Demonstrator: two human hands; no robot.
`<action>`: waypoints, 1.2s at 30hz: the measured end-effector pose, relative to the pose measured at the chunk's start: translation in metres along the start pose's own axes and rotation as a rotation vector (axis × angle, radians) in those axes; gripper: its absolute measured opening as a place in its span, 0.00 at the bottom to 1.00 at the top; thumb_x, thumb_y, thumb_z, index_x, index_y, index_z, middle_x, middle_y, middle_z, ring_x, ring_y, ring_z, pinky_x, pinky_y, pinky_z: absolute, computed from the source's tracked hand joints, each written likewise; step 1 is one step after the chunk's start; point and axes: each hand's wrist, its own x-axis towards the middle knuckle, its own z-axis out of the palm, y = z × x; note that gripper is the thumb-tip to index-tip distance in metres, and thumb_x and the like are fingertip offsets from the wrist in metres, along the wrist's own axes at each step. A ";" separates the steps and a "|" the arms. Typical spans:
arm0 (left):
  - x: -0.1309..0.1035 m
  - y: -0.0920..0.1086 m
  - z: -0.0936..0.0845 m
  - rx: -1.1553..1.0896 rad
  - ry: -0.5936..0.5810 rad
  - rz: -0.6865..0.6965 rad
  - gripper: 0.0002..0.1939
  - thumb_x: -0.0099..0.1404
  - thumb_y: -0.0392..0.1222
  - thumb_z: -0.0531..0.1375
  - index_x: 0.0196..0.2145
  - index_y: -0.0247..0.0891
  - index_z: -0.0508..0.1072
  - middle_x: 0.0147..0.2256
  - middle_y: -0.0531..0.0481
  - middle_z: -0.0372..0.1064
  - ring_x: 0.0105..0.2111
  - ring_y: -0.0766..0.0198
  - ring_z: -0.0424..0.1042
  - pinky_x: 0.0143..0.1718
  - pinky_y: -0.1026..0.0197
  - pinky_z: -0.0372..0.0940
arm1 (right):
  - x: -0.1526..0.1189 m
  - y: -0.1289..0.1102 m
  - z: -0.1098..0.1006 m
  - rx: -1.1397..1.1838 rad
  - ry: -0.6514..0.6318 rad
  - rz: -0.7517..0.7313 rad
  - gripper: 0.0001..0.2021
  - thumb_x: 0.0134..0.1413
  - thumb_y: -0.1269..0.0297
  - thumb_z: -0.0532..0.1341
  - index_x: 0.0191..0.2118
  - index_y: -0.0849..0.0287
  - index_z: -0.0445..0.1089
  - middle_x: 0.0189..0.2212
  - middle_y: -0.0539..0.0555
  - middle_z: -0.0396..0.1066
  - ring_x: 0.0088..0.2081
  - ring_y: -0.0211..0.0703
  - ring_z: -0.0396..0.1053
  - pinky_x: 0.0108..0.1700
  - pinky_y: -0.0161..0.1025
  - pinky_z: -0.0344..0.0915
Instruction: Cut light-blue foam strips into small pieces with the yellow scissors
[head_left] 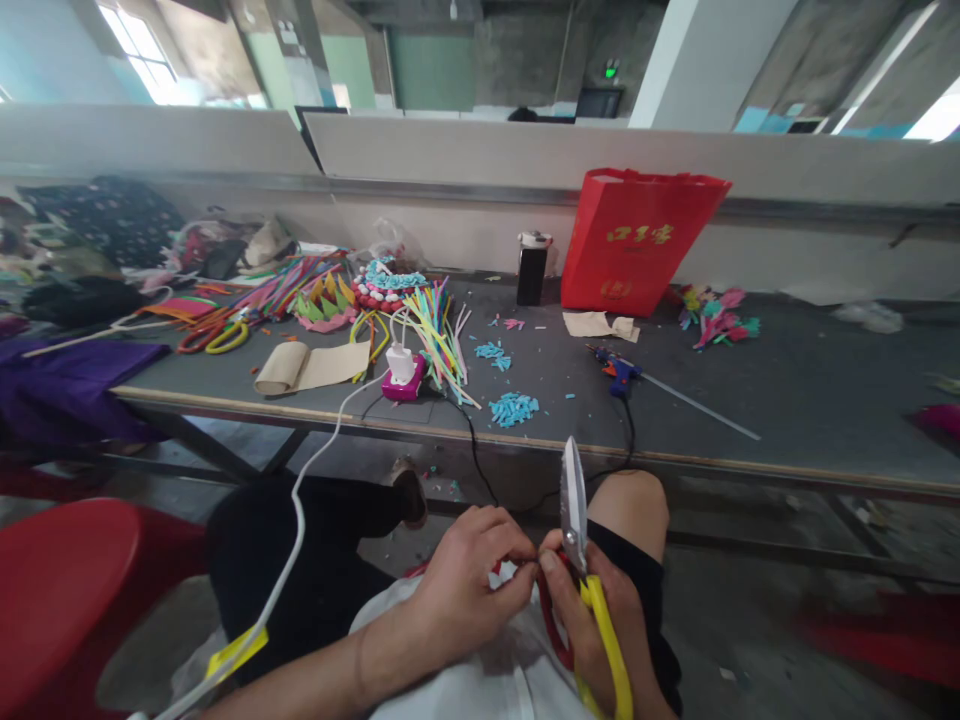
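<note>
While the right hand [585, 635] is closed around the scissors [574, 530] above the lap [465, 685], a loosened hold could let them slip. They point forward, blades first, along their long axis; just beside, the left hand [469, 567] has fingertips together, on what I cannot tell; beyond stands the table [825, 390].

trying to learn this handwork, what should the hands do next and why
Perhaps adjust the pinch before cutting anything: the left hand is curled close beside the right hand, whose scissors point upward, blades together. Whatever is pinched there is too small to tell.
</note>
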 end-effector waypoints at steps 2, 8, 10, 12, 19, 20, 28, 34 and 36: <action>0.000 -0.001 0.002 -0.007 0.000 -0.023 0.05 0.56 0.30 0.59 0.24 0.36 0.71 0.25 0.50 0.67 0.29 0.65 0.65 0.33 0.63 0.58 | 0.000 -0.004 0.001 0.013 0.006 0.023 0.15 0.63 0.53 0.53 0.35 0.58 0.70 0.23 0.49 0.71 0.25 0.38 0.70 0.29 0.31 0.64; 0.010 -0.002 0.000 -0.623 0.100 -0.484 0.03 0.55 0.35 0.61 0.24 0.36 0.70 0.22 0.54 0.64 0.23 0.69 0.61 0.26 0.65 0.55 | 0.000 0.003 0.006 -0.154 0.094 -0.013 0.14 0.61 0.53 0.54 0.37 0.57 0.70 0.22 0.47 0.71 0.21 0.37 0.69 0.26 0.31 0.66; 0.015 -0.001 -0.002 -0.889 0.183 -0.573 0.04 0.56 0.37 0.62 0.26 0.36 0.70 0.22 0.55 0.63 0.22 0.70 0.59 0.26 0.66 0.55 | -0.003 0.016 0.009 -0.250 0.157 -0.097 0.14 0.60 0.54 0.56 0.42 0.59 0.69 0.26 0.50 0.73 0.24 0.39 0.72 0.29 0.32 0.69; 0.020 0.001 -0.004 -1.040 0.247 -0.578 0.04 0.56 0.37 0.64 0.28 0.36 0.71 0.23 0.55 0.64 0.23 0.71 0.60 0.28 0.67 0.56 | -0.007 0.028 0.013 -0.313 0.156 -0.185 0.16 0.59 0.55 0.57 0.46 0.61 0.68 0.35 0.56 0.75 0.33 0.43 0.75 0.37 0.36 0.71; 0.028 0.017 0.001 -1.175 0.308 -0.589 0.06 0.56 0.37 0.65 0.27 0.36 0.71 0.24 0.55 0.65 0.25 0.71 0.62 0.29 0.67 0.58 | -0.015 0.043 0.017 -0.370 0.142 -0.309 0.13 0.60 0.63 0.57 0.48 0.61 0.67 0.35 0.56 0.74 0.34 0.42 0.74 0.36 0.35 0.71; 0.028 0.018 0.002 -1.173 0.317 -0.594 0.06 0.55 0.37 0.66 0.27 0.36 0.71 0.24 0.54 0.65 0.25 0.71 0.62 0.30 0.67 0.58 | -0.015 0.043 0.017 -0.369 0.148 -0.311 0.13 0.60 0.63 0.56 0.48 0.62 0.67 0.34 0.56 0.74 0.33 0.42 0.74 0.35 0.35 0.71; 0.028 0.017 0.007 -1.142 0.340 -0.589 0.07 0.54 0.39 0.66 0.27 0.37 0.71 0.23 0.54 0.66 0.25 0.70 0.65 0.30 0.66 0.61 | -0.017 0.048 0.017 -0.398 0.143 -0.304 0.13 0.56 0.67 0.57 0.47 0.61 0.69 0.32 0.55 0.75 0.31 0.42 0.74 0.33 0.34 0.69; 0.027 0.018 0.008 -1.108 0.346 -0.588 0.06 0.54 0.38 0.65 0.27 0.37 0.71 0.22 0.54 0.66 0.25 0.69 0.64 0.30 0.65 0.61 | -0.020 0.050 0.018 -0.416 0.097 -0.293 0.12 0.57 0.66 0.56 0.44 0.62 0.71 0.25 0.51 0.71 0.25 0.40 0.71 0.30 0.33 0.66; 0.026 0.018 0.008 -1.090 0.338 -0.580 0.06 0.55 0.38 0.65 0.27 0.37 0.70 0.23 0.54 0.66 0.25 0.69 0.64 0.31 0.64 0.61 | -0.020 0.049 0.019 -0.384 0.068 -0.247 0.10 0.58 0.65 0.56 0.42 0.61 0.71 0.24 0.50 0.70 0.24 0.39 0.70 0.29 0.33 0.65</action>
